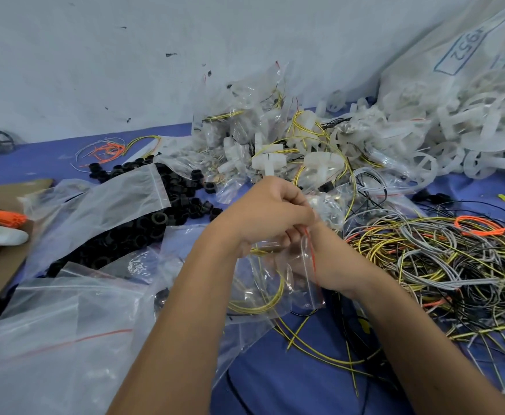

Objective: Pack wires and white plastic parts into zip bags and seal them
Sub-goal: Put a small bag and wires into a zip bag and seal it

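We see the left hand (pixel 270 211) with curled fingers pinching the top of a small clear zip bag with a red seal line (pixel 278 283), while the right hand (pixel 332 262) grips the same bag just beside it. Yellow wires (pixel 260 307) lie coiled inside the bag. To the right, a tangled heap of yellow, grey and black wires (pixel 437 265) covers the blue table (pixel 290 378). Beyond the hands sit white plastic wheel-shaped parts (pixel 461 139), and to the left small black plastic rings (pixel 143 223).

blue table (pixel 290 384), tangled wires (pixel 443 259), black rings (pixel 131 232), zip bags (pixel 65 324)
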The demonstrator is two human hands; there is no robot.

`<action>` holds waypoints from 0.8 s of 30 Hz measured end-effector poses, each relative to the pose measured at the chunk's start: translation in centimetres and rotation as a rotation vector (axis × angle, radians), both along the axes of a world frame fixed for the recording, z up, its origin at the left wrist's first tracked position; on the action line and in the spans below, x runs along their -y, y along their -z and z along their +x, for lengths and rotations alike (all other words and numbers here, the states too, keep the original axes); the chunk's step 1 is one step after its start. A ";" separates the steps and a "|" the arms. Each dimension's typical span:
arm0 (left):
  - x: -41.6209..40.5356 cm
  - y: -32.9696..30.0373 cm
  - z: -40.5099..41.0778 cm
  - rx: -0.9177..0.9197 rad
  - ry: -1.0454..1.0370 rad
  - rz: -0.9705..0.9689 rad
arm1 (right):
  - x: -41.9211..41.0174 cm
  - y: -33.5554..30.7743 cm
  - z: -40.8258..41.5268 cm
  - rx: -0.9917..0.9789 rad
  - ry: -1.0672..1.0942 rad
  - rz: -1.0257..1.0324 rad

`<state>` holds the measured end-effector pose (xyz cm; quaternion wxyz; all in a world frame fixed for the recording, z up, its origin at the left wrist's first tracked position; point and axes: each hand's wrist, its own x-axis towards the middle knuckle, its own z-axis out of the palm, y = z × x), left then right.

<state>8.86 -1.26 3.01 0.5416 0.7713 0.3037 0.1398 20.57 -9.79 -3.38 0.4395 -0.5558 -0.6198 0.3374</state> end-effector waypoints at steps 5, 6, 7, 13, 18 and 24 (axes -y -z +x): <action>0.3 -0.2 0.2 0.068 -0.001 -0.106 | 0.0 0.1 -0.5 -0.189 0.012 0.004; 0.3 -0.2 0.3 0.072 -0.006 -0.118 | 0.0 0.1 -0.7 -0.222 0.012 0.017; 0.3 -0.2 0.3 0.075 -0.008 -0.125 | 0.0 0.1 -0.9 -0.241 0.012 0.025; -0.3 0.0 0.0 0.123 -0.031 -0.124 | -1.3 1.0 -0.9 -0.081 0.182 0.070; -4.2 1.5 -3.7 0.135 -0.331 0.144 | -0.8 0.9 -0.4 -0.054 0.146 0.016; -7.2 4.5 -9.6 -0.206 -0.294 0.225 | 0.2 0.0 -1.4 -0.161 0.001 -0.077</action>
